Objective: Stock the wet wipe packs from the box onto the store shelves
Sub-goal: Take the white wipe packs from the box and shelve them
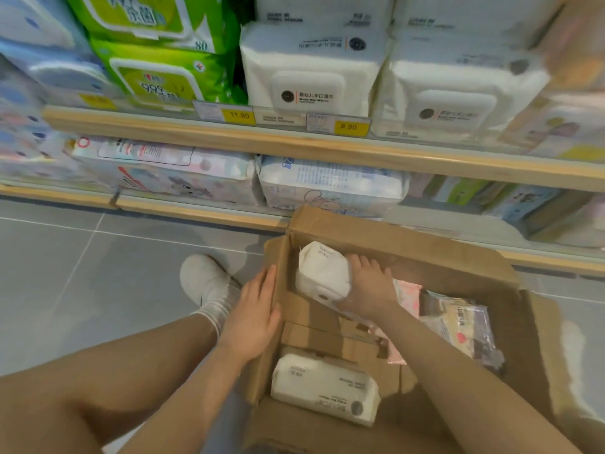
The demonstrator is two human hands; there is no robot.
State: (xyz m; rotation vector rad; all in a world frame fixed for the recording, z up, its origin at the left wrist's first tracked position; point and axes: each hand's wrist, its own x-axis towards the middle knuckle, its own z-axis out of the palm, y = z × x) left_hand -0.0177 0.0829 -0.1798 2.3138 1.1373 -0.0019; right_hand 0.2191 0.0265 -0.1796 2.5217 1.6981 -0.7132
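Note:
An open cardboard box (523, 322) stands on the floor below the shelves. Inside it, my right hand (368, 283) grips a white wet wipe pack (322, 273) that stands tilted at the box's far left corner. A second white pack (324, 385) lies flat at the near end of the box. My left hand (255, 319) rests flat with straight fingers against the outside of the box's left wall. Matching white packs (311, 73) are stacked on the upper shelf (294, 139) above a yellow 8.90 price tag.
Pink and clear-wrapped packets (458, 322) lie at the right inside the box. Green packs (157, 60) and blue-white packs fill the upper shelf's left; the lower shelf (196, 211) holds more packs. My leg and white shoe (203, 280) are left of the box on grey tiles.

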